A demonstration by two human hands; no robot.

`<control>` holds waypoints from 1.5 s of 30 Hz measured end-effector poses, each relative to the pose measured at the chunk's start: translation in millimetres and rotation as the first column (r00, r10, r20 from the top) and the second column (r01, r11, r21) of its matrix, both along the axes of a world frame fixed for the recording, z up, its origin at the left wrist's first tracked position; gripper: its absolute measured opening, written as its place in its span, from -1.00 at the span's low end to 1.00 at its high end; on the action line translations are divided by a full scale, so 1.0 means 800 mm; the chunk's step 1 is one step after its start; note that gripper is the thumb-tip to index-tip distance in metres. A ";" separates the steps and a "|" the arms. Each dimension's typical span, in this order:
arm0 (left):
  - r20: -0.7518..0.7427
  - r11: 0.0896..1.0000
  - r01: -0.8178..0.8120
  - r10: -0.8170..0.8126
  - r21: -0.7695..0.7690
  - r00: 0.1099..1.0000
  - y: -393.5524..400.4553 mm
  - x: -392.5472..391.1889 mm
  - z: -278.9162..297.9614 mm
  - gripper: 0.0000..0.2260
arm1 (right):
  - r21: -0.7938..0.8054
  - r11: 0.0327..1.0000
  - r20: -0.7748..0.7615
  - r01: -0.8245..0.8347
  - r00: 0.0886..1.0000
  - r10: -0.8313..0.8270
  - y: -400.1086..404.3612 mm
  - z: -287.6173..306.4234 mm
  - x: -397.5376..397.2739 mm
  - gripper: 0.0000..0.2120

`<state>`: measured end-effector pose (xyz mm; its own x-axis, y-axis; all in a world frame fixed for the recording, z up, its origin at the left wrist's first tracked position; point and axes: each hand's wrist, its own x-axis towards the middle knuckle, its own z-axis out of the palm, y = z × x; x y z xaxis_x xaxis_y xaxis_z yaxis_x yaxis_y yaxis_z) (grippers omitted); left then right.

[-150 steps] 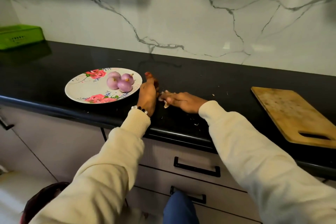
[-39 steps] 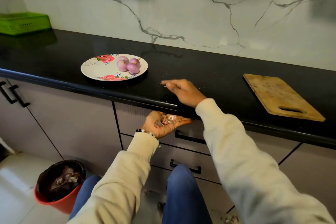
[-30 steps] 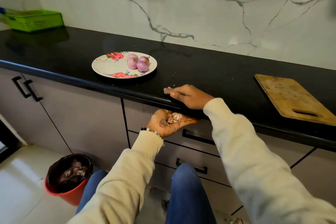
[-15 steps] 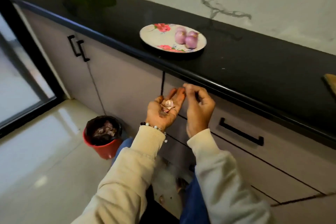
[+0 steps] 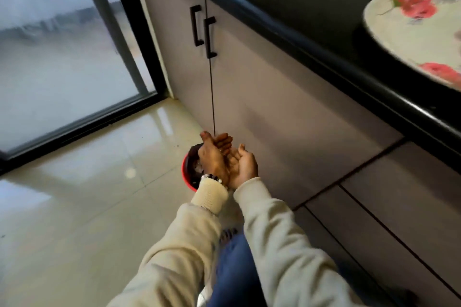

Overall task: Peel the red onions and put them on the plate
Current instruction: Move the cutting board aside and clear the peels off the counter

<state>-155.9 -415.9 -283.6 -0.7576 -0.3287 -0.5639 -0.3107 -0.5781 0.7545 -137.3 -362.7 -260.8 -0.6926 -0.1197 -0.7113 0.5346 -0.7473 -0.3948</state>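
Left hand (image 5: pixel 213 157) and right hand (image 5: pixel 243 166): held together over the red bin (image 5: pixel 185 172) on the floor, left tilted edge-down against the upturned right palm, fingers loosely extended; whether any peel scraps remain between them cannot be told. Plate (image 5: pixel 409 37): on the black counter (image 5: pixel 299 7) at upper right, cut by the frame edge, onions out of view. Risk, judged: light skins may drift past the bin's rim onto the tiles (image 5: pixel 87 207) if brushed off too briskly or off-centre
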 end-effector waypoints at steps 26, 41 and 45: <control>0.449 0.376 0.578 -0.378 -0.725 0.809 -0.089 -0.117 -0.152 -0.57 | 0.928 0.259 0.150 -0.269 0.904 0.401 -0.026 -0.198 -0.132 -0.89; -0.404 0.764 -0.072 -0.256 -0.642 0.878 0.037 0.048 0.133 -0.78 | 0.872 0.478 -0.332 0.102 0.842 0.426 0.105 0.107 0.055 -0.88; -0.645 0.851 -0.097 -0.311 -0.516 0.698 0.107 0.110 0.231 -0.83 | 0.821 0.496 -0.501 0.281 0.772 0.392 0.179 0.205 0.148 -0.92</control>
